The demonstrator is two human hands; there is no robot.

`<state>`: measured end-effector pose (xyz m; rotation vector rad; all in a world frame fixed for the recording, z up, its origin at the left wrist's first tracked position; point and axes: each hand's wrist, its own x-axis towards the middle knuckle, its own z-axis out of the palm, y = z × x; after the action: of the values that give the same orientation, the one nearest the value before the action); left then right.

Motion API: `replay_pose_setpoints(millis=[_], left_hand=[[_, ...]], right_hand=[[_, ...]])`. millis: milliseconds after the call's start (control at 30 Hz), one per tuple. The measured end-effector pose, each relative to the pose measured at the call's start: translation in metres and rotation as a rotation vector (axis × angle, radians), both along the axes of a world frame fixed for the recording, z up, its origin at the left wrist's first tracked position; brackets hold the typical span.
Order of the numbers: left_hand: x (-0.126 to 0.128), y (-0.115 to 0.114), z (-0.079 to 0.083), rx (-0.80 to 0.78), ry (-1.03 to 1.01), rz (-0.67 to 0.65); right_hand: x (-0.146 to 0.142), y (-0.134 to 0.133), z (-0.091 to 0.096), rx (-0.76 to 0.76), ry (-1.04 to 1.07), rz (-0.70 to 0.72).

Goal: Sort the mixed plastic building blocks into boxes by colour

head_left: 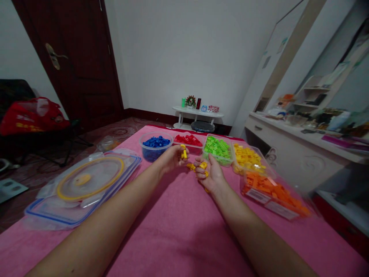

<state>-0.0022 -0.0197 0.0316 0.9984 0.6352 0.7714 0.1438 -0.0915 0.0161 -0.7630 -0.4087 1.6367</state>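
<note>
My left hand pinches a small yellow building piece between thumb and fingers. Just to its right, my right hand is turned palm up, its fingers curled round a few yellow pieces. Between the hands, more yellow pieces lie on the pink cloth; one shows just under the right hand. Behind them stand a round tub of blue pieces, a box of red pieces and a box of light green pieces.
To the right are a box of yellow pieces and a clear box of orange pieces. Stacked plastic lids lie at left. Beyond the cloth are a low white shelf, a dressing table and a dark door.
</note>
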Motion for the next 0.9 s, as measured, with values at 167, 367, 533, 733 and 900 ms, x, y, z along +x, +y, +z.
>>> replay_pose_setpoints(millis=[167, 367, 533, 733, 900], left_hand=[[0.012, -0.016, 0.006, -0.057, -0.384, 0.117], [0.025, -0.044, 0.014, 0.155, -0.300, 0.031], [0.026, -0.045, 0.016, 0.345, -0.242, 0.071], [0.020, -0.013, -0.018, 0.514, 0.016, 0.346], [0.021, 0.002, -0.051, 0.429, 0.073, 0.364]], right_hand=[[-0.017, -0.003, -0.003, -0.033, 0.031, 0.088], [-0.024, -0.005, -0.002, -0.008, 0.101, 0.044], [-0.022, -0.004, -0.004, -0.019, 0.137, 0.004], [0.020, -0.004, 0.030, 0.084, 0.117, -0.150], [0.103, 0.011, 0.063, 0.105, -0.248, -0.448]])
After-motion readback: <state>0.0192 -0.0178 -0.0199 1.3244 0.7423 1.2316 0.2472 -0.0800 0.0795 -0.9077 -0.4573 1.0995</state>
